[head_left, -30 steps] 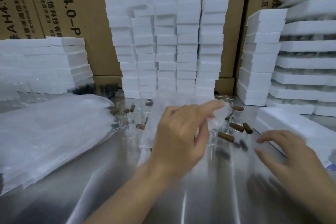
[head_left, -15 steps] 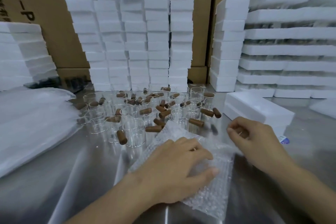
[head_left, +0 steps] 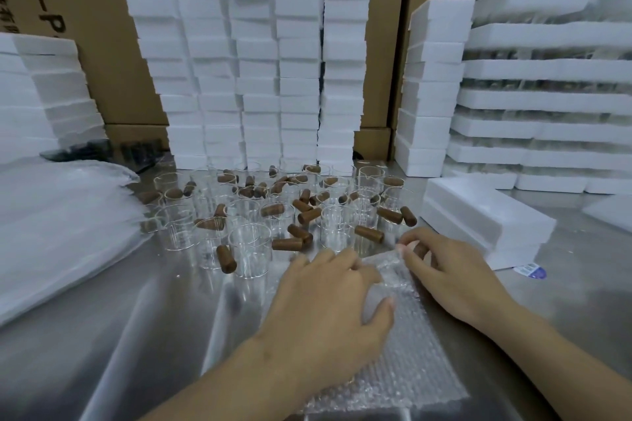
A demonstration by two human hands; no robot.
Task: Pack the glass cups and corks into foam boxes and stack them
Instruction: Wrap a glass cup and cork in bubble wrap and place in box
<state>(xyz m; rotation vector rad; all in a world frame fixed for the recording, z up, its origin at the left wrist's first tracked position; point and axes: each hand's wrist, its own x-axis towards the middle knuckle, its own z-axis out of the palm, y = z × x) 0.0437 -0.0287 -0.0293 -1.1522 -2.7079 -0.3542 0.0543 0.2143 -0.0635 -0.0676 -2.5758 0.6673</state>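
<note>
The left grip (head_left: pixel 328 304) lies released, palm down on a bubble wrap sheet (head_left: pixel 407 359), while the right grip (head_left: pixel 455 277) pinches that sheet's far edge between thumb and forefinger. Just beyond them on the steel counter (head_left: pixel 102 335), clear glass cups (head_left: pixel 249 246) stand among scattered brown corks (head_left: pixel 287 244). White foam boxes (head_left: pixel 297 61) are stacked behind.

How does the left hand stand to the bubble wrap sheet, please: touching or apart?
Touching. The head view shows the left hand pressed flat on the bubble wrap sheet with no gap; the right hand pinches its far edge.
</note>
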